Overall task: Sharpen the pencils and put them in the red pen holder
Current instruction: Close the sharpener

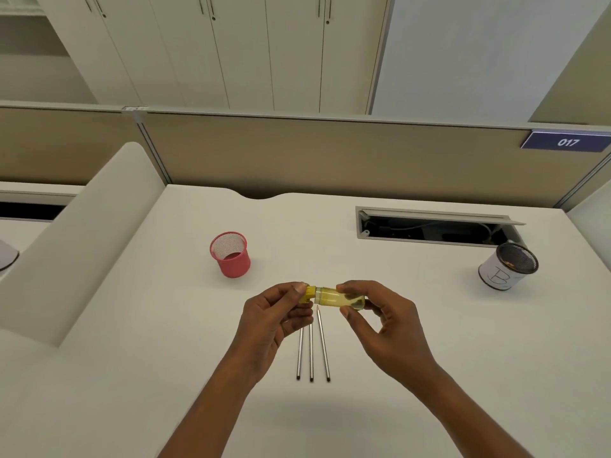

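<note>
On the head camera, my left hand (274,322) pinches the yellow cap of the sharpener (334,297). My right hand (380,328) pinches its clear body. Three pencils (311,352) lie side by side on the worktop (165,325), under my hands. The red holder (231,256) stands upright farther back, toward the left edge.

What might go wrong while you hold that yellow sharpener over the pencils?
1. The left hand pinches the cap end of the yellow sharpener, the right hand its clear body. If they part, whatever is inside may spill on the table.
2. The three pencils lie loose below the hands; a bump may roll them.
3. A white holder stands far right, but pencils belong in the red pen holder.
</note>
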